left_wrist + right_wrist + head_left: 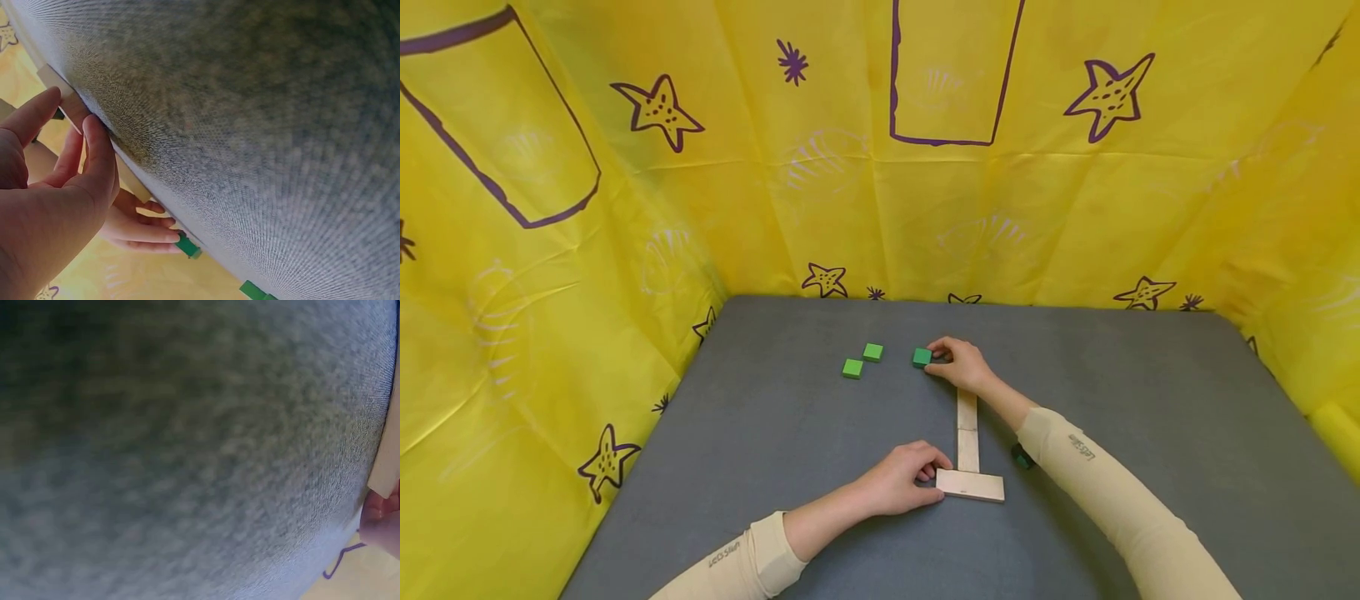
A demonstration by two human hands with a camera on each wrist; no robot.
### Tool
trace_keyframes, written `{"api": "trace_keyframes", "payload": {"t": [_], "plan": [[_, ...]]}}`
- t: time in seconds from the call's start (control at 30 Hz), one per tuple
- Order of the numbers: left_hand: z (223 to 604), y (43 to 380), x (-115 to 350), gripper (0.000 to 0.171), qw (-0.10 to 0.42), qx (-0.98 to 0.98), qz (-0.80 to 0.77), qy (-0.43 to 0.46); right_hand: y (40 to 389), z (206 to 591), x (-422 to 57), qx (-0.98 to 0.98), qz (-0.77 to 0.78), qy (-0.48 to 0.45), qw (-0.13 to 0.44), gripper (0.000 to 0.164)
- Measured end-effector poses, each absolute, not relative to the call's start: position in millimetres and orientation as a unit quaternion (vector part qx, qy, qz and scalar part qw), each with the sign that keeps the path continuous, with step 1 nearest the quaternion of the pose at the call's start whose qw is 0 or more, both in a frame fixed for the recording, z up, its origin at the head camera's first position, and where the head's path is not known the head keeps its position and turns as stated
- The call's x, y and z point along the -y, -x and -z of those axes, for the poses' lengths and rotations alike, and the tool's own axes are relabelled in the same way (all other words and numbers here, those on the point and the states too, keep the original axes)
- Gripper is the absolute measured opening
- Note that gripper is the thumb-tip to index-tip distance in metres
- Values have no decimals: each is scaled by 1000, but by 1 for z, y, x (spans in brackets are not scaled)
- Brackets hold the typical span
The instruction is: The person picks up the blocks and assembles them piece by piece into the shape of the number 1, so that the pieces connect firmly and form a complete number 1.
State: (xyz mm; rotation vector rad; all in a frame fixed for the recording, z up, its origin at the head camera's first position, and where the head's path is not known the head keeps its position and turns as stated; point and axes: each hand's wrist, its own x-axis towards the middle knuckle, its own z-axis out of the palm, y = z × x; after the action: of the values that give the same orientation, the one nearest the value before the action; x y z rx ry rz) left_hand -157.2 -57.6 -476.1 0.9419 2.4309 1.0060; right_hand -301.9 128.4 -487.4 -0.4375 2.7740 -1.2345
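Note:
In the head view my left hand (904,480) pinches the left end of a flat wooden block (970,485) lying crosswise on the table. The left wrist view shows thumb and fingers at that block's end (65,100). Two more wooden strips (967,448) run away from it in a line, the far one partly covered by my right hand (962,364). Farther back, that right hand holds a dark green cube (922,358) between thumb and fingers, at the table surface. The right wrist view catches only a wooden strip (389,447) and some fingers at its edge.
Left of the dark green cube sit two light green blocks (873,352), set diagonally apart. A small dark object (1022,456) shows beside my right sleeve, partly hidden. Yellow patterned cloth (820,208) surrounds the grey table (760,467) at the back and sides.

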Motion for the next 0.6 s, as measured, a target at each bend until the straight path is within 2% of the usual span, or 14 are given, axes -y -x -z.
{"api": "trace_keyframes", "payload": {"t": [0.2,0.6], "plan": [[476,157,58,26,167,-857,-354,-335,298,486,-135,-895,428,116,57,36],[477,157,58,26,167,-856,-355,-335,293,486,-153,-889,446,85,63,39]]}}
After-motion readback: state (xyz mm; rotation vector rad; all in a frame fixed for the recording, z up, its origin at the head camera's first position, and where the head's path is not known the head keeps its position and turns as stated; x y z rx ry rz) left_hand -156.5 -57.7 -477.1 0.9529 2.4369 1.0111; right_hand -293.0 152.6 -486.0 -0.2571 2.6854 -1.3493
